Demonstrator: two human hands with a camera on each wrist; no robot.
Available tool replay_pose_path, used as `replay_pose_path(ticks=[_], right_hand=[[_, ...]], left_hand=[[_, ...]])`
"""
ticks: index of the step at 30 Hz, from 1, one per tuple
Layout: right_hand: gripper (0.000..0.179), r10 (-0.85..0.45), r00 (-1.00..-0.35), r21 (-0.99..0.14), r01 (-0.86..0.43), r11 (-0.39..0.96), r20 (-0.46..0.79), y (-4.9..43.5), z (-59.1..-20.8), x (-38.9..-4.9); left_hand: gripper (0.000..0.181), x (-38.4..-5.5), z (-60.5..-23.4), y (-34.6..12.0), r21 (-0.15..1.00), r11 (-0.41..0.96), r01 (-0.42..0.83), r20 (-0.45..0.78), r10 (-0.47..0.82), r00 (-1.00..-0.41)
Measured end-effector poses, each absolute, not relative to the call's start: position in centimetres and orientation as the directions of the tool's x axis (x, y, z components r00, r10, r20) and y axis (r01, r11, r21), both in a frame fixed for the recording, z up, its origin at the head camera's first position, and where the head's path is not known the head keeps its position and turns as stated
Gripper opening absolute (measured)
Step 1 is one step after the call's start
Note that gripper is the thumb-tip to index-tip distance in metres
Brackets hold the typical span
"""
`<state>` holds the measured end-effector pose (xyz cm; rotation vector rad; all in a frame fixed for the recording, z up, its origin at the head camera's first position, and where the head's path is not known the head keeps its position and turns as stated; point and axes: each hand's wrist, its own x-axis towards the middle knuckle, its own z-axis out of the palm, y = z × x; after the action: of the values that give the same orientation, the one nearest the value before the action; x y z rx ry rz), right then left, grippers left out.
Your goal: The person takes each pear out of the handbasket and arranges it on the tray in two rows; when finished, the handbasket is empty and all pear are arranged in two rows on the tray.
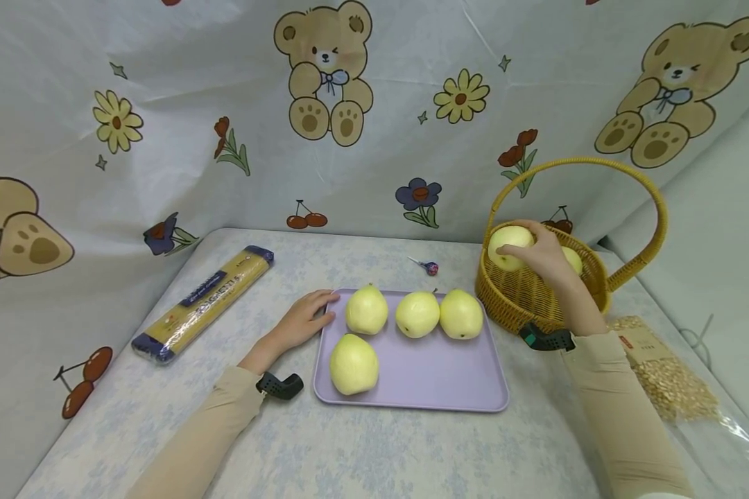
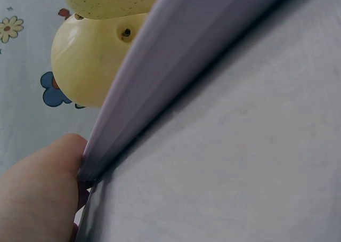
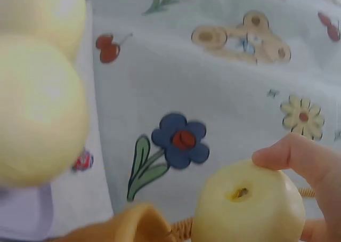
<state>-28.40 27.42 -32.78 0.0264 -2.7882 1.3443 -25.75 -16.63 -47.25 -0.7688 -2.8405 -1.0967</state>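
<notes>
My right hand (image 1: 544, 255) grips a pale yellow pear (image 1: 510, 248) inside the wicker basket (image 1: 505, 310), near its left wall. In the right wrist view the thumb presses on that pear (image 3: 249, 207), whose blossom end faces the camera. A second pear (image 1: 572, 260) lies in the basket, partly behind the hand. On the left, my left hand (image 1: 304, 320) rests at the upper left edge of a lilac tray (image 1: 437, 374). The left wrist view has the thumb against the tray's rim, the other fingers mostly hidden. Several pears (image 1: 366, 310) sit on the tray.
A spaghetti packet (image 1: 206, 305) lies at the left. Behind the tray is a wrapped lollipop (image 1: 429, 267). A clear bag of grains (image 1: 668, 374) lies right of the basket, by my right forearm. The basket's tall handle (image 1: 658, 229) arches over it. A printed curtain hangs behind.
</notes>
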Motion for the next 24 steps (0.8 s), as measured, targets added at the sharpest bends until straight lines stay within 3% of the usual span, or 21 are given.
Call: replay_pose_path(ticks=[12,24], right_hand=[[0.070,-0.152,-0.983,-0.802,-0.176,0.571,0.108,21.9,-31.6,-22.1],[0.069,-0.423,-0.904,-0.822,-0.286,0.493,0.061,16.6,-35.4,-17.4]], left_hand=[[0.045,-25.9,-47.4,-16.6,0.629,0.636,0.448,0.179,0.442,-0.879],[0.045,-26.0,-47.4,-16.7,0.624,0.640,0.448,0.176,0.444,-0.879]])
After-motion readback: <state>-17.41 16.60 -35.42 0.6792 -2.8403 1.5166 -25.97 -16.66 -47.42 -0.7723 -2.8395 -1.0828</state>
